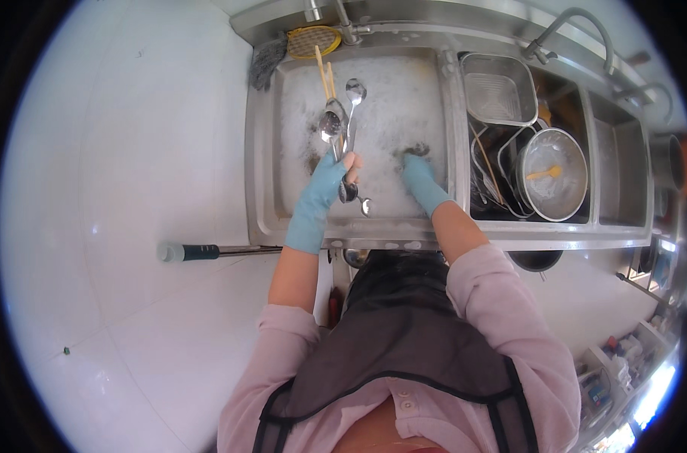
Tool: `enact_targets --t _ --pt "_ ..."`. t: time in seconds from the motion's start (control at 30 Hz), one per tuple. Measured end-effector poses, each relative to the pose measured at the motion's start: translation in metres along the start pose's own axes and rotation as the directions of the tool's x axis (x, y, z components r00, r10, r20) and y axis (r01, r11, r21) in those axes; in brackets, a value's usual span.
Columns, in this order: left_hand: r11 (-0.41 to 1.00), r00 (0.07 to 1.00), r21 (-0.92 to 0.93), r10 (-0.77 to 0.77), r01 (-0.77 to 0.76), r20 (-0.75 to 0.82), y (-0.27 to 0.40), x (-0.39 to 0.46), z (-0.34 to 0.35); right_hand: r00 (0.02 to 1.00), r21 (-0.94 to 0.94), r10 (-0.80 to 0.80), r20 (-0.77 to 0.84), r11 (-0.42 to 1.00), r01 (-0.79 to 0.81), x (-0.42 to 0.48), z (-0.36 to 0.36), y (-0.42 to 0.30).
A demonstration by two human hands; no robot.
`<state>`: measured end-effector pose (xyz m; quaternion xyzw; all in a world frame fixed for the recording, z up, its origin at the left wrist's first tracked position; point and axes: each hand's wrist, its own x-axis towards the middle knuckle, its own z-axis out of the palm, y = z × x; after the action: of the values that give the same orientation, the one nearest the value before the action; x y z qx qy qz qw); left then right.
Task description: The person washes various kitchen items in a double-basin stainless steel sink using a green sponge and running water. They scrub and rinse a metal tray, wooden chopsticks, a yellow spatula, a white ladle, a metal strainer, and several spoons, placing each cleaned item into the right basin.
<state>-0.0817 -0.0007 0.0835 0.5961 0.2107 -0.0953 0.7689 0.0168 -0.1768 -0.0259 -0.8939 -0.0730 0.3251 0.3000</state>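
My left hand [333,174], in a light blue rubber glove with some fingertips bare, is closed around a bundle of cutlery. Several metal spoons [330,125] and a pair of wooden chopsticks [324,76] stick out beyond it, and smaller spoon bowls [365,206] show below the fist. The bundle is above the foamy water [386,113] in the left basin of a stainless steel sink [264,170]. My right hand [418,170], in a matching glove, dips into the suds near the basin's right side. Foam hides its fingers, so what they hold is not visible.
The middle basin holds a rectangular metal pan [499,90], a round metal bowl [556,195] with a yellow utensil [544,172], and wire racks. A grey cloth [267,61] and a yellow-rimmed round item [314,42] lie by the faucet [349,28]. A green-handled pole [201,252] juts out at left.
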Motion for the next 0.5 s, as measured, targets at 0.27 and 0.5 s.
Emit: enact_targets --t 0.27,0.5 --pt "0.997 0.994 0.043 -0.062 0.066 -0.094 0.019 0.012 0.007 0.860 0.106 -0.075 -0.505 0.983 0.148 0.020 -0.050 -0.028" --pt "0.992 0.995 0.080 -0.096 0.095 0.011 0.041 0.013 0.028 0.228 -0.367 -0.691 -0.685 0.599 0.712 -0.001 -0.090 -0.101"
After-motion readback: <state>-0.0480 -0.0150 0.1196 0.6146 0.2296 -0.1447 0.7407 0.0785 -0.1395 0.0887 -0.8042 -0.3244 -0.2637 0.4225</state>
